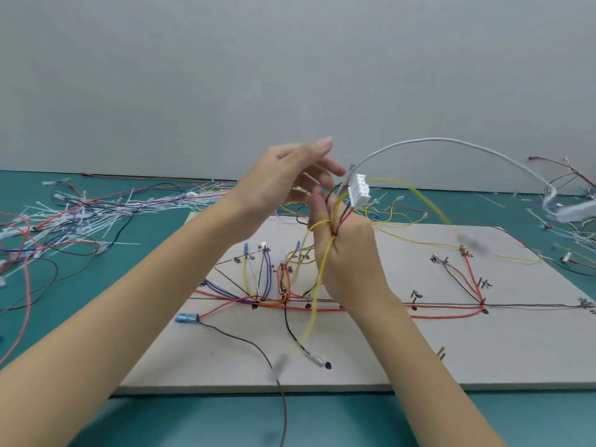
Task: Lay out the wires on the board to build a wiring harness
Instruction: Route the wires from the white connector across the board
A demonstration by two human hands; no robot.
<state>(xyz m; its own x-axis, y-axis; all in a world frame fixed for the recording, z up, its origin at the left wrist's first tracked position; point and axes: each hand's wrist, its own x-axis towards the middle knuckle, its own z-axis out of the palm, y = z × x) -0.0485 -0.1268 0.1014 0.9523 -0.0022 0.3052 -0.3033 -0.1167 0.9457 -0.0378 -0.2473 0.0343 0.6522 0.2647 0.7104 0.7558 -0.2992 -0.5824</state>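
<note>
At frame centre our right hand (346, 253) grips thin yellow, red and black wires (337, 217) carrying a white plastic connector (358, 191), while our left hand (290, 175) hovers beside it, fingers spread.

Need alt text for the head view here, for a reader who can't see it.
Over a pale board with red, yellow, black and purple wires laid along marked lines, the right hand grips a wire bundle ending in a white connector, while the open left hand reaches toward it. Loose wires and white cable ties litter the teal table.
</note>
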